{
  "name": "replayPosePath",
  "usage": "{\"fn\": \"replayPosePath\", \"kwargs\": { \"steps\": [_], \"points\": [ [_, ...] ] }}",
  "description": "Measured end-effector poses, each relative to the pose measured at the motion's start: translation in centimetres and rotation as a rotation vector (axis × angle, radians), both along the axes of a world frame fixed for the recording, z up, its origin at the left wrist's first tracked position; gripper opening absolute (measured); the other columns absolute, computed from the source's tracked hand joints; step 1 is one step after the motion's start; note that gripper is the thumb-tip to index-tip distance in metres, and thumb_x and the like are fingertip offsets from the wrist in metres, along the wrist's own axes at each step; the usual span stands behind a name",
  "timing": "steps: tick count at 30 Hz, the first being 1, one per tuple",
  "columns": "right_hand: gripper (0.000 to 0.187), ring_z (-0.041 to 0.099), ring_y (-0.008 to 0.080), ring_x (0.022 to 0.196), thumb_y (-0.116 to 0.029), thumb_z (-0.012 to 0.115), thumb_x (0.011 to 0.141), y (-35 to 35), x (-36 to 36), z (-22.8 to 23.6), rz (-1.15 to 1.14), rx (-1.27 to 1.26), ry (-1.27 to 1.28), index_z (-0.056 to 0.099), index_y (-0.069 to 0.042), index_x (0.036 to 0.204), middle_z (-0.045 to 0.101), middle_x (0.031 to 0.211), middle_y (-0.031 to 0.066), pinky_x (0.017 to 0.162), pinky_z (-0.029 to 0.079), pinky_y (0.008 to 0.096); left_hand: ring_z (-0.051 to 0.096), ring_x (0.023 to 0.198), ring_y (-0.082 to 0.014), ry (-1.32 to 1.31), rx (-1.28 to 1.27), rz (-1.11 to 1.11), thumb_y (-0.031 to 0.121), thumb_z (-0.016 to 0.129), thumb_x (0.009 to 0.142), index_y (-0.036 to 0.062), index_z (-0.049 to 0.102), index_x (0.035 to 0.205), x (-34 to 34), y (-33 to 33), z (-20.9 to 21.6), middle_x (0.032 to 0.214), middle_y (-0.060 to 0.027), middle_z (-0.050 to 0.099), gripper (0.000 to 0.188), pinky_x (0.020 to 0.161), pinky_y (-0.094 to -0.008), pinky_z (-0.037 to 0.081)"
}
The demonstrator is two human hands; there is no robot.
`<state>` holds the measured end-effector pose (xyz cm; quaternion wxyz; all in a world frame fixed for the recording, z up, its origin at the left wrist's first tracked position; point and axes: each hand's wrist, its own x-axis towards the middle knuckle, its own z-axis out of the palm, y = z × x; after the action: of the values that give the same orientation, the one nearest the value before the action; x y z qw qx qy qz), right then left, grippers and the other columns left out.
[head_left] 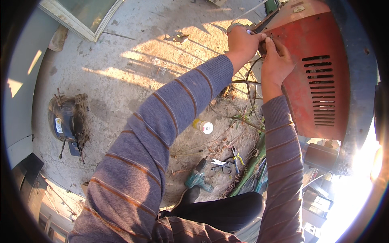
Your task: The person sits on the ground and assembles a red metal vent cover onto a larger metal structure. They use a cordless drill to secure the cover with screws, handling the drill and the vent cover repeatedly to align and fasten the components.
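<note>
Both my hands meet at the upper left edge of a red metal panel (291, 44) with a row of vent slots. My left hand (243, 43) is closed, its thumb reaching toward the right hand's fingertips. My right hand (278, 65) pinches beside it with thumb and forefinger. Whatever lies between the fingers is too small and covered to name. A dark cable (252, 91) hangs in loops just below the hands.
On the concrete floor lie a teal power drill (198, 181), scissors (221, 163), pliers (235, 156) and a white-lidded yellow container (206, 128). A dark rounded compressor (65, 117) sits at left. A framed glass pane (95, 30) stands upper left. Sun glare fills the lower right.
</note>
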<state>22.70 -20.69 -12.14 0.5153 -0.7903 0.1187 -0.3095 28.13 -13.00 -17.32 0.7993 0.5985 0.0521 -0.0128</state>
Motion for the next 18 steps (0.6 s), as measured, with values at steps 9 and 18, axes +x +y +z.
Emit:
{"fn": "replayPosePath", "kwargs": {
  "steps": [9,18],
  "points": [
    [0.024,0.072,0.0147,0.083,-0.006,0.081,0.091,0.3,0.6,-0.2,0.006,0.053,-0.035,0.077,0.012,0.106,0.078,0.097,0.0134,0.077,0.060,0.0299,0.075,0.069,-0.0256,0.033,-0.072,0.008,0.026,0.092,0.079,-0.0023,0.073,0.076,0.4,-0.3,-0.2,0.077,-0.0171,0.076,0.035,0.065,-0.0386,0.058],
    [0.023,0.072,0.0141,0.078,-0.015,0.080,0.089,1.6,1.2,1.2,-0.130,-0.058,0.084,0.081,0.006,0.099,0.079,0.088,0.0105,0.076,0.059,0.0311,0.074,0.062,-0.0228,0.007,-0.165,0.045,0.021,0.093,0.077,-0.0033,0.070,0.076,0.0,-0.2,0.3,0.075,-0.0151,0.076,0.034,0.059,-0.0359,0.058]
  ]
}}
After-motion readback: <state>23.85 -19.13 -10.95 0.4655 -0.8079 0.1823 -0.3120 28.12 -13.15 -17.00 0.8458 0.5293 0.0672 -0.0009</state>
